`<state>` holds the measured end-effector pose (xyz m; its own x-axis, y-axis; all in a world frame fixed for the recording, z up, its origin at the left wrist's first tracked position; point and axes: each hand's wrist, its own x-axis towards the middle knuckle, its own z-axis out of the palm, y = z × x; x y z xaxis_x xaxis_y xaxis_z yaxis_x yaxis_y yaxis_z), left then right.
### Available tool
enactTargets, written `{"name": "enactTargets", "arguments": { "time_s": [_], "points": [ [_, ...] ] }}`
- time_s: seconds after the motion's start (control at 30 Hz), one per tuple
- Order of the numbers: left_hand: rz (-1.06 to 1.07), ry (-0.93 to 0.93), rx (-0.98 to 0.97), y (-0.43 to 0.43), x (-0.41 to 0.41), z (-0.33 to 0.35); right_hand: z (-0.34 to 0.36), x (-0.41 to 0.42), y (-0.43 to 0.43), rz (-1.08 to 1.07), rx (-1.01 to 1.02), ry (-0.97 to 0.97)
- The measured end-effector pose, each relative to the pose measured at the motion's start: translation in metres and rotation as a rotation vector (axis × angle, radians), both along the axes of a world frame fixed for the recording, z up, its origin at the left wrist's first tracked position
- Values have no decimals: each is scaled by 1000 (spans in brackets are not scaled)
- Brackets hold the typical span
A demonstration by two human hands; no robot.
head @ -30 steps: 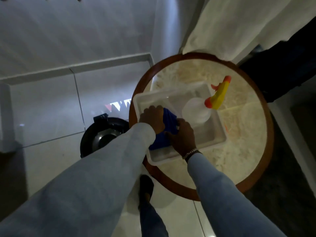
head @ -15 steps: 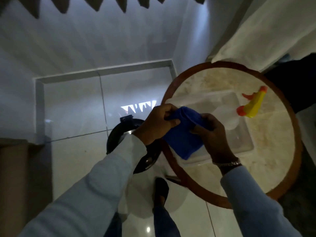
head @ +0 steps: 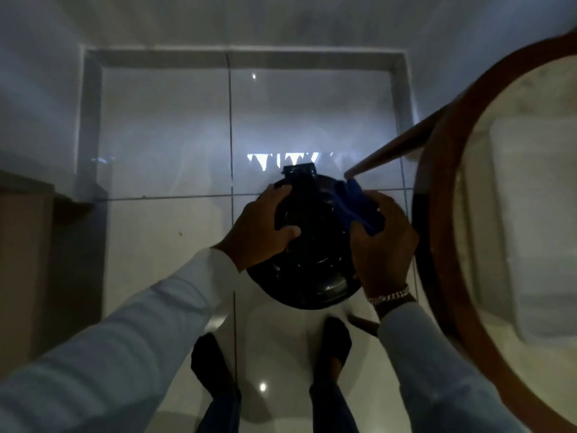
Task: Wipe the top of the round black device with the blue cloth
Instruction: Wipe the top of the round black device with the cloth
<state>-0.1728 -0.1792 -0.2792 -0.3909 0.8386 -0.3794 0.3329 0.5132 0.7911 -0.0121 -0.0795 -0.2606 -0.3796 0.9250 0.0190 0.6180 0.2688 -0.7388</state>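
Note:
The round black device (head: pixel 312 264) stands on the pale tiled floor, just in front of my feet. My left hand (head: pixel 259 229) rests on its upper left side, fingers curled over the top and gripping it. My right hand (head: pixel 382 242) holds the blue cloth (head: pixel 359 206), bunched, against the device's upper right edge. A black block (head: pixel 299 173) sticks out at the device's far side. The middle and near part of the top show glossy and uncovered.
A round table (head: pixel 437 214) with a brown wooden rim and marble top fills the right side; a white tray (head: pixel 537 214) lies on it. One table leg (head: pixel 390 151) slants down close to the cloth. A brown cabinet (head: pixel 25 260) stands at the left. My two feet (head: pixel 274 354) are below the device.
Both hands left the tray on the table and came down to the floor device. The right hand carried the blue cloth onto it; the left hand let go of the cloth and took the device.

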Motion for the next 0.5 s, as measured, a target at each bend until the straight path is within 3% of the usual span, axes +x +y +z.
{"name": "enactTargets", "arguments": {
  "time_s": [0.1,0.2,0.37,0.5],
  "points": [
    [-359,120,-140,-6,-9,-44,-47,4,-4,163,142,-192],
    [-558,285,-204,0,-15,-71,-83,14,-24,329,225,-418],
    [-626,429,-138,3,-26,-87,-118,2,-6,461,273,-633],
    [-622,396,-131,0,-28,-89,-128,18,-34,359,279,-600]
  ]
}}
